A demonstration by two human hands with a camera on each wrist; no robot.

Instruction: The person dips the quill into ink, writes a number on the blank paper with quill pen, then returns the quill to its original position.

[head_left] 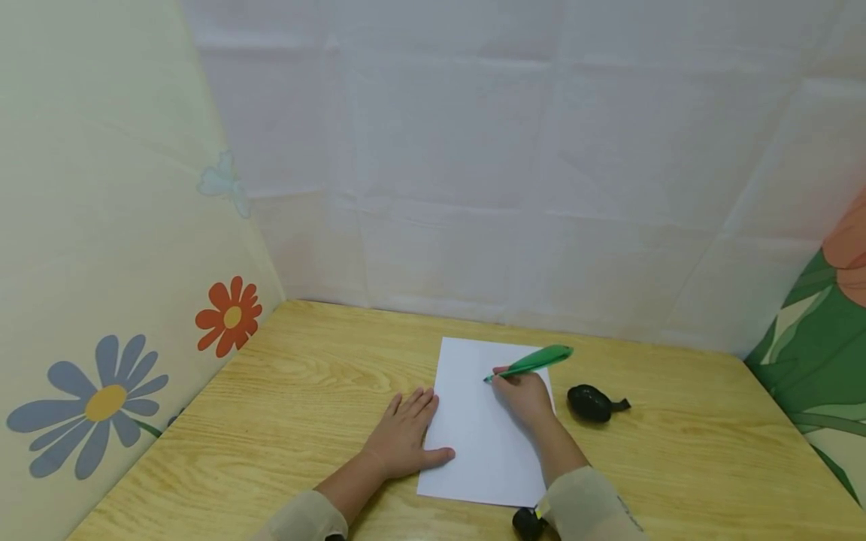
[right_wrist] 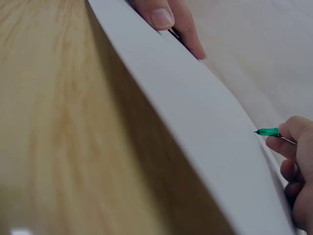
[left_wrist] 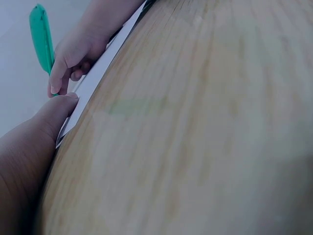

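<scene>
The left hand (head_left: 404, 436) lies flat with fingers spread and relaxed on the wooden table (head_left: 284, 391), its thumb pressing the left edge of a white sheet of paper (head_left: 480, 443), while the right hand (head_left: 524, 397) pinches a green pen (head_left: 531, 363) between thumb and fingers, the tip set on the upper middle of the sheet. The paper lies near the middle of the table, slightly turned, with its near edge close to the table's front. The hold on the sheet looks thin: only the thumb bears on it, at one edge, so a firm stroke away from that side could probably drag or pivot the paper and smear the line. In the right wrist view the sheet (right_wrist: 205, 147) seems to bow up a little off the wood, so the tip might catch and crease it. A small black object (head_left: 594, 403) sits on the table just right of the writing hand; a wide sweep of the wrist may knock it.
</scene>
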